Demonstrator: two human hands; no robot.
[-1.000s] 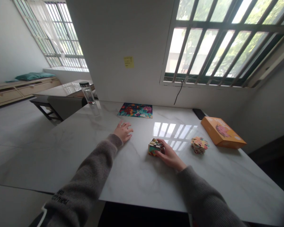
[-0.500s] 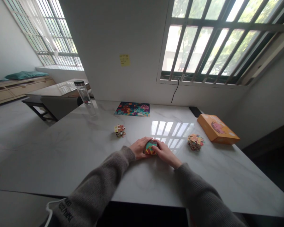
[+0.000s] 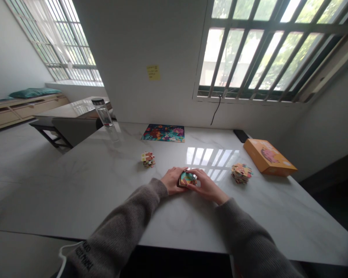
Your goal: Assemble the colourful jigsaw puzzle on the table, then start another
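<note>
Between my hands, low over the table's middle, is a small stack of jigsaw puzzle pieces [image 3: 186, 179], its top printed in teal, orange and brown. My left hand [image 3: 173, 180] wraps round the left side of the stack, thumb along the near edge. From the right, my right hand [image 3: 204, 185] pinches a puzzle piece at the top of the stack, fingers on its far edge and thumb on its near edge. Its lower layers are partly hidden by my fingers. Another puzzle stack [image 3: 148, 159] stands to the left, and a taller puzzle stack [image 3: 241, 173] to the right.
A colourful picture sheet [image 3: 164, 133] lies by the wall. An orange box [image 3: 269, 157] and a black phone-like slab [image 3: 241, 136] are at the right. At the back left corner stands a glass bottle [image 3: 103, 112]. The white marble-look table [image 3: 104, 189] has its near edge under my forearms.
My right hand has shifted slightly right, its fingers now on the piece's edges rather than the thumb over its face. The top now shows a different, more orange-brown print.
</note>
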